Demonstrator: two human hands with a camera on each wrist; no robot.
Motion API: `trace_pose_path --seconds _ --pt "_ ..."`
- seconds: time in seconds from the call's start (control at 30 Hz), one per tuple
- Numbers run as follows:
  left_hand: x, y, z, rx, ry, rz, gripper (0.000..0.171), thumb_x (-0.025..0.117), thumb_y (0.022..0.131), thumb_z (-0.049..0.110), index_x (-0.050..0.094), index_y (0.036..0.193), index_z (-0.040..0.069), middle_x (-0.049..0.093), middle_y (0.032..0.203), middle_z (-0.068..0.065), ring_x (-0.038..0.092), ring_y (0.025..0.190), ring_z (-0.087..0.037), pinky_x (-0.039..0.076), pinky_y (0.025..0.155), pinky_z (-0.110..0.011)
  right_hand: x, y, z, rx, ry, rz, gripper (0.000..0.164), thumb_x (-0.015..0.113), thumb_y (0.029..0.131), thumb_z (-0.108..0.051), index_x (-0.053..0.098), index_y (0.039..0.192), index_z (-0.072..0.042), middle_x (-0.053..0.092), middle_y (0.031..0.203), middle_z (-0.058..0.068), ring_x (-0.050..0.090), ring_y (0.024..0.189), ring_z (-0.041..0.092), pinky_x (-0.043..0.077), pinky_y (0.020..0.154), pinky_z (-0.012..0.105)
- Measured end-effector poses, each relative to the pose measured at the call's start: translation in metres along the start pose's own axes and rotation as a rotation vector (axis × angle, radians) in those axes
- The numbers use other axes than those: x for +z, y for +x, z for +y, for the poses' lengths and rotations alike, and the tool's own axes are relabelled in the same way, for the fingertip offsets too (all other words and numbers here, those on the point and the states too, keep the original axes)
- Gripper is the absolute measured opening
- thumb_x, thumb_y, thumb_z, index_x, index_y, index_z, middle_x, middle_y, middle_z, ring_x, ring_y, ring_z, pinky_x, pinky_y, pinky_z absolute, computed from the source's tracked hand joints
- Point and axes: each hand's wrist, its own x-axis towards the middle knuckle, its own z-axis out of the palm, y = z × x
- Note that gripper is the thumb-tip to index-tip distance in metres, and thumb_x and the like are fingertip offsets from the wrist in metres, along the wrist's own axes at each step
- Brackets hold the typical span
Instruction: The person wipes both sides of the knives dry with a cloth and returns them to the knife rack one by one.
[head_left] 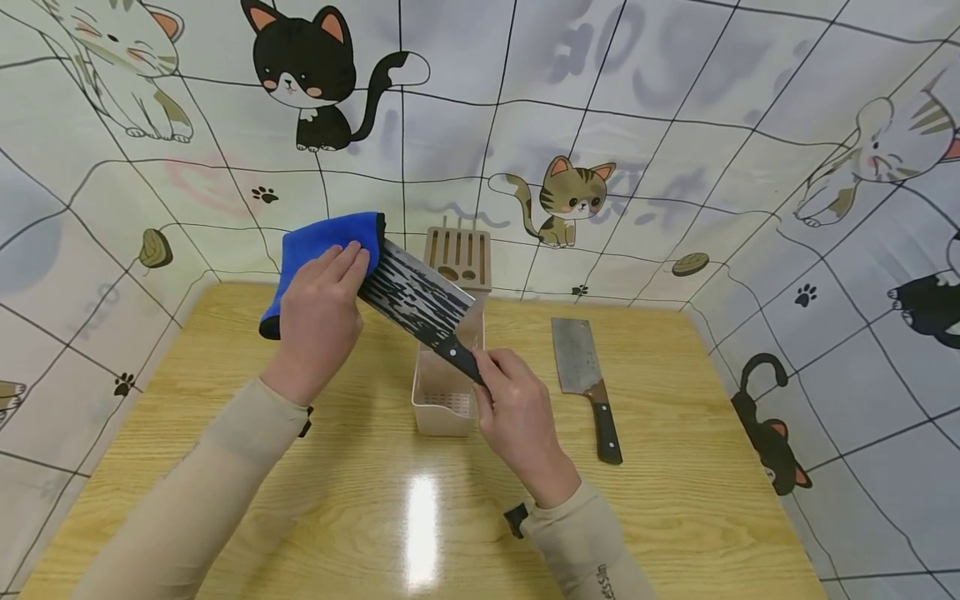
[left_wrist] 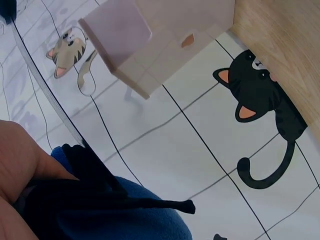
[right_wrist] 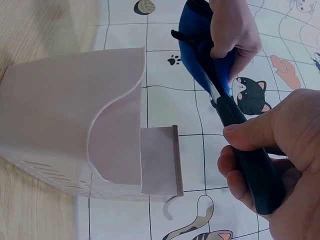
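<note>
My right hand (head_left: pixel 517 408) grips the black handle of a kitchen cleaver (head_left: pixel 420 296), whose broad blade has dark streaks and slants up to the left in the head view. At the blade's far end my left hand (head_left: pixel 322 308) pinches a blue cloth (head_left: pixel 330 229) with black edging, folded over the blade and hiding its tip. In the right wrist view the handle (right_wrist: pixel 252 160) lies between thumb and curled fingers, and the cloth (right_wrist: pixel 192 37) wraps both sides of the blade. The left wrist view shows the dark cloth (left_wrist: pixel 125 215) below the thin blade edge.
Behind the held cleaver stands a beige knife holder (head_left: pixel 442 417) with a slotted brown top (head_left: pixel 459 250). A second cleaver (head_left: pixel 577 358), its blade stained near the black handle, lies right of it on the wooden table (head_left: pixel 337 500). Cat-patterned sheeting (head_left: pixel 450 125) encloses the back and sides.
</note>
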Motion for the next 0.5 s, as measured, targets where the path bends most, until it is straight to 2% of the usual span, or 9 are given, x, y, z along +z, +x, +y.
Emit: trace_pose_path --seconds 0.2,0.37,0.5 --pt "0.002 -0.008 0.012 0.056 0.013 -0.023 0.045 0.056 0.088 -0.016 0.067 0.131 -0.008 0.066 0.134 -0.023 0.064 0.124 -0.043 0.051 0.106 -0.054 0.001 0.001 -0.001 0.035 0.006 0.003 0.031 0.078 0.084 0.009 0.075 0.115 0.008 0.069 0.096 0.017 0.07 0.08 0.028 0.063 0.068 0.038" --pt "0.004 -0.013 0.023 0.108 0.013 -0.006 0.04 0.059 0.091 -0.013 0.068 0.13 -0.008 0.068 0.132 -0.023 0.065 0.121 -0.043 0.052 0.104 -0.054 0.002 0.002 -0.001 0.05 0.009 -0.003 0.031 0.078 0.084 0.01 0.075 0.115 0.008 0.069 0.095 0.017 0.069 0.079 0.027 0.063 0.068 0.038" --pt "0.005 -0.017 0.03 0.147 0.015 -0.006 0.041 0.061 0.09 -0.012 0.068 0.13 -0.007 0.068 0.132 -0.024 0.065 0.12 -0.043 0.053 0.103 -0.053 0.003 0.002 0.0 0.054 0.004 -0.008 0.031 0.079 0.084 0.008 0.075 0.115 0.007 0.069 0.095 0.017 0.068 0.08 0.028 0.063 0.068 0.038"
